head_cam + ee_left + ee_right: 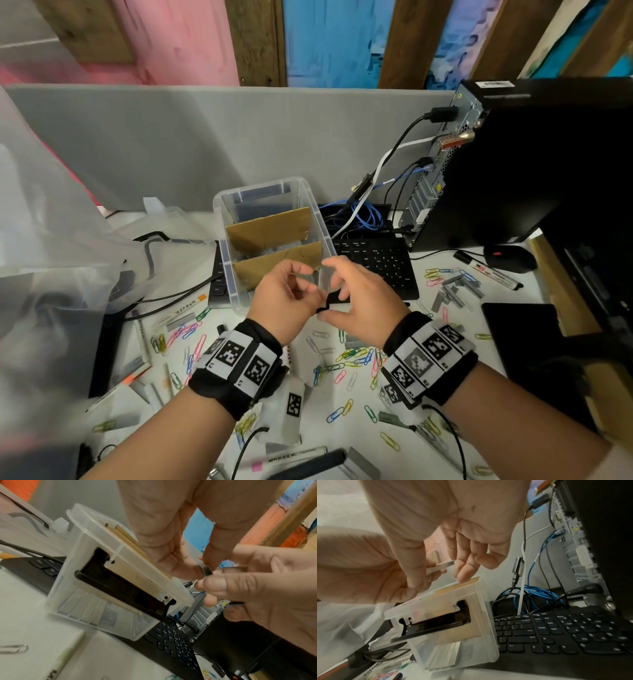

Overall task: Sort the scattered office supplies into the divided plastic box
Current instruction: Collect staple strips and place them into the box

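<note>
Both hands meet just above the near end of the clear divided box [226, 219]. My left hand [294, 291] pinches a short grey staple strip [323, 279] between thumb and fingers. My right hand [356, 294] has its thumb and forefinger on the same strip [440, 566]. Two cardboard dividers [270, 226] split the box into compartments. Several staple strips [447, 655] lie in the near compartment, seen through the wall [82, 574]. Coloured paper clips [352, 354], more staple strips [452, 291] and markers [493, 270] lie scattered on the white desk.
A black keyboard [380, 260] lies under and right of the box, with tangled cables [363, 212] behind it. A computer tower [513, 164] and mouse [510, 258] stand at the right. A crumpled plastic bag [51, 222] fills the left. A grey partition closes the back.
</note>
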A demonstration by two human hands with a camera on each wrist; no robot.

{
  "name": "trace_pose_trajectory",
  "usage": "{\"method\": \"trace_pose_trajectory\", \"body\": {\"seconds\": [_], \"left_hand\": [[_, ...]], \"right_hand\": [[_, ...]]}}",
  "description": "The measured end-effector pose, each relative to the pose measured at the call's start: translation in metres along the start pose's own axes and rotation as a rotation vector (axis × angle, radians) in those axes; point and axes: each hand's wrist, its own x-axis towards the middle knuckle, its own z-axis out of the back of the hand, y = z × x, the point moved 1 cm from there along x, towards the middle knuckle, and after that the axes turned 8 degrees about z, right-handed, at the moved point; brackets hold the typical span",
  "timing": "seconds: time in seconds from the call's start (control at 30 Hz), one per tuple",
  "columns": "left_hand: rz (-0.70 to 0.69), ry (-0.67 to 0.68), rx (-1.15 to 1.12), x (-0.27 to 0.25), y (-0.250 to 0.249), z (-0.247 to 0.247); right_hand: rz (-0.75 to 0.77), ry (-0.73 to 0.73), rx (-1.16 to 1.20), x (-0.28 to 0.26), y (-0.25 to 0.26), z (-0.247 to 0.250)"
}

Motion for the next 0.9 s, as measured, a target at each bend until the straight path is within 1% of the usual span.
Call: {"method": "trace_pose_trajectory", "body": {"seconds": [0.07, 0.23, 0.37, 0.5, 0.6, 0.7, 0.77, 0.83, 0.9], "left_hand": [[-0.018, -0.036, 0.005, 0.001, -0.002, 0.003], [-0.101, -0.08, 0.104, 0.003, -0.003, 0.008], [-0.125, -0.096, 0.14, 0.005, 0.0, 0.013], [-0.132, -0.097, 0.157, 0.005, -0.004, 0.025], [-0.155, -0.176, 0.138, 0.009, -0.004, 0.05], [-0.148, -0.32, 0.18, 0.018, 0.005, 0.079], [-0.132, -0.382, 0.255, 0.025, 0.014, 0.094], [-0.078, -0.387, 0.308, 0.031, 0.023, 0.101], [0.002, -0.331, 0.253, 0.034, 0.03, 0.103]], "right_hand": [[0.022, 0.024, -0.022, 0.001, 0.005, 0.001], [0.118, -0.018, 0.048, 0.005, 0.015, -0.001], [0.149, 0.019, 0.068, 0.015, 0.019, -0.001], [0.115, 0.061, 0.023, 0.033, 0.02, 0.004], [0.071, 0.124, -0.019, 0.05, 0.018, 0.002], [0.049, 0.25, -0.094, 0.068, 0.015, -0.004], [0.032, 0.402, -0.19, 0.082, 0.014, -0.013], [0.005, 0.554, -0.282, 0.094, 0.013, -0.02], [-0.01, 0.669, -0.367, 0.104, 0.014, -0.027]]}}
